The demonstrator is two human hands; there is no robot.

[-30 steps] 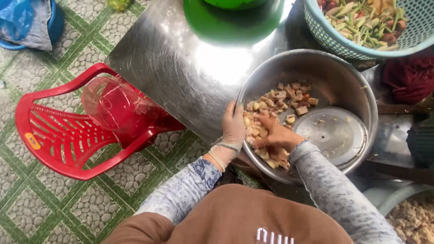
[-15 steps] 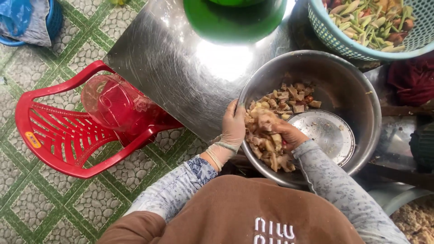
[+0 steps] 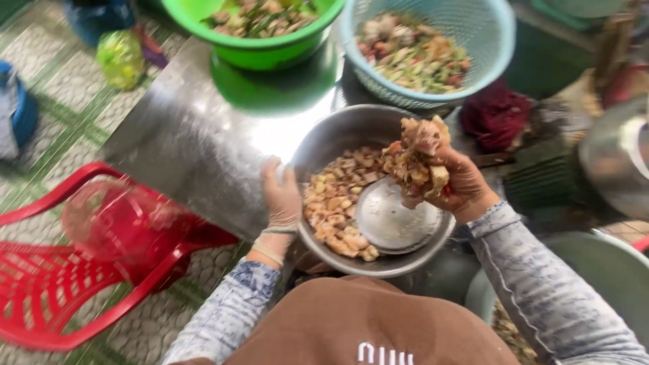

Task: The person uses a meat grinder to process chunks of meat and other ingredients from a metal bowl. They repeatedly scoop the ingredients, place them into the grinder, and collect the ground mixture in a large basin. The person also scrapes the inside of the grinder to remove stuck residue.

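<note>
The right hand [image 3: 454,184] is lifted above the steel bowl [image 3: 324,138], its fingers clamped around a heaped handful of chopped pieces [image 3: 416,157], brownish and pale, some spilling over the thumb side. The left hand [image 3: 282,196], in a thin clear glove, rests on the bowl's left rim with fingers curled loosely over the edge, steadying it and holding nothing else. As for progress, I judge the work partly done: a crescent of chopped pieces still lies along the left and near side of the bowl [image 3: 334,213], while the right half of its bottom shows bare metal [image 3: 395,220], so a good share looks to have been scooped out and perhaps a few handfuls are left. The bowl sits at the near edge of the shiny metal worktop [image 3: 189,149], partly overhanging toward the person. Room is tight at the far side: a teal basket [image 3: 497,40] of mixed cut vegetables stands just beyond the bowl, nearly touching its far rim, and a green basin [image 3: 270,47] stands near the far left corner. Between them and the left edge the worktop is bare. Off the left edge a red plastic chair [image 3: 61,290] stands on the tiled floor, and a large metal pot [image 3: 615,162] crowds the right side.
</note>
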